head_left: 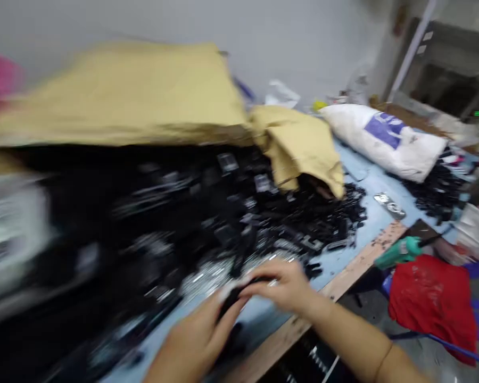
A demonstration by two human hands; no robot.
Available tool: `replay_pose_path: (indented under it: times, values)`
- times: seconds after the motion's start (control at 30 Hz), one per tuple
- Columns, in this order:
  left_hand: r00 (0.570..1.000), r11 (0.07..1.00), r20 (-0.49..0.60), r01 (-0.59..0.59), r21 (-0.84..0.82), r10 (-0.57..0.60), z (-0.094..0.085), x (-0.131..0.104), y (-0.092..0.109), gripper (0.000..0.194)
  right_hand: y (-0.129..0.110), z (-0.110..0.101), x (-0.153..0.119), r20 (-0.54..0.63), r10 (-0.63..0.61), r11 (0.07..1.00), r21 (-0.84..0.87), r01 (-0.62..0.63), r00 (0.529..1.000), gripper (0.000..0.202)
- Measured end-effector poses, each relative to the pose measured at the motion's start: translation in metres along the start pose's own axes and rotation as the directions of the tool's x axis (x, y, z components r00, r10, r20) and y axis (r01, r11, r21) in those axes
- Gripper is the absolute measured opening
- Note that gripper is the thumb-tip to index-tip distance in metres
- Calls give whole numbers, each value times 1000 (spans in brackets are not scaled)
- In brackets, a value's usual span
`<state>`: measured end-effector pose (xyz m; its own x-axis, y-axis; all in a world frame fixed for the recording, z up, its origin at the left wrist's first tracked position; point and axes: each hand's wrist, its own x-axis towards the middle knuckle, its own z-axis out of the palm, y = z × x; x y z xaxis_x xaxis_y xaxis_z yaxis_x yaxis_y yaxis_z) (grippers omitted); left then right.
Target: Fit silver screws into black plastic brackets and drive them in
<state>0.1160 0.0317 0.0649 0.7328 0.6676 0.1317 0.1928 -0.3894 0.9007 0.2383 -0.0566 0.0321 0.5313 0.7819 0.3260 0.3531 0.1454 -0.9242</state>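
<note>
My left hand (199, 332) is closed around a small black piece (232, 299) near the table's front edge. My right hand (281, 284) meets it from the right, its thumb and fingers pinching the far end of the same piece. Motion blur hides what kind of piece it is. Just beyond my hands, shiny silver strips (207, 276) lie on the blue tabletop. A large heap of black parts (239, 213) spreads behind them and to the left.
Yellow sacks (143, 96) lie over the heap's back. A white sack (383, 135) rests farther right beside more black parts (439, 186). A wooden strip (359, 266) edges the table. A green tool (399, 252) and red cloth (433, 306) are at right.
</note>
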Motion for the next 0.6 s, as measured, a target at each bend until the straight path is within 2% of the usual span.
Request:
replay_pose_path:
  times: [0.1,0.2,0.3,0.4,0.47,0.53,0.6]
  values:
    - [987,971,150,-92,220,60,-3,-19,-6,22,-6,-1,-14,-39,17,998,63,-14,999,19]
    - [980,949,186,-128,288,76,-3,-28,-12,25,1,6,-25,-54,34,997,73,-30,998,17]
    - [981,951,177,-130,282,82,-8,-36,-14,26,8,11,-36,-26,41,998,46,-40,999,16]
    - [990,948,134,-91,305,51,-25,-38,-21,23,19,9,-39,119,30,997,-74,-21,992,22]
    - [998,938,70,-19,346,-6,-38,-34,-31,22,29,7,-39,231,-14,962,-263,76,973,22]
    - [997,924,49,36,381,-59,-48,-31,-45,24,41,8,-38,353,-43,864,-456,212,935,17]
    - [992,917,94,39,397,-83,-51,-29,-59,20,52,14,-37,452,-33,761,-567,316,891,11]
